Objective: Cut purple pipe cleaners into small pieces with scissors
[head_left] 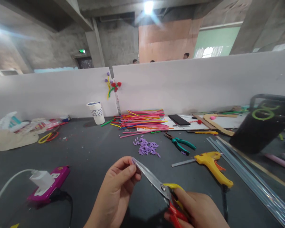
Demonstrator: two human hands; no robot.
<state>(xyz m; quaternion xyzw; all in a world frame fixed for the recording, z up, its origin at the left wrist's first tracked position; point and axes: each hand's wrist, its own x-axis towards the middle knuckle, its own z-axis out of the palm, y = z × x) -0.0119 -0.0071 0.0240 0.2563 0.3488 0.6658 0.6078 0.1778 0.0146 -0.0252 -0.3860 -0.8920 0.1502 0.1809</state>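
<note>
In the lower middle of the head view, my left hand [120, 183] pinches a small purple piece [133, 161] between thumb and fingertips, most of it hidden. My right hand [199, 205] is closed around the red and yellow handles of a pair of scissors [150, 178]. The scissor blades point up and left, their tips right at the pinched piece. Just beyond the hands lies a loose pile of short purple cut pieces [146, 147]. Teal-handled pliers [180, 143] and a yellow glue gun [210, 163] rest to the right of the pile.
Colourful pipe cleaners [142, 120] lie stacked toward the back, near a phone [179, 119] and a white cup [95, 113]. Clear glue sticks [251, 177] and a black bag-like object [263, 126] stand right. A purple power strip [59, 177] sits left. A white partition [180, 85] borders the table.
</note>
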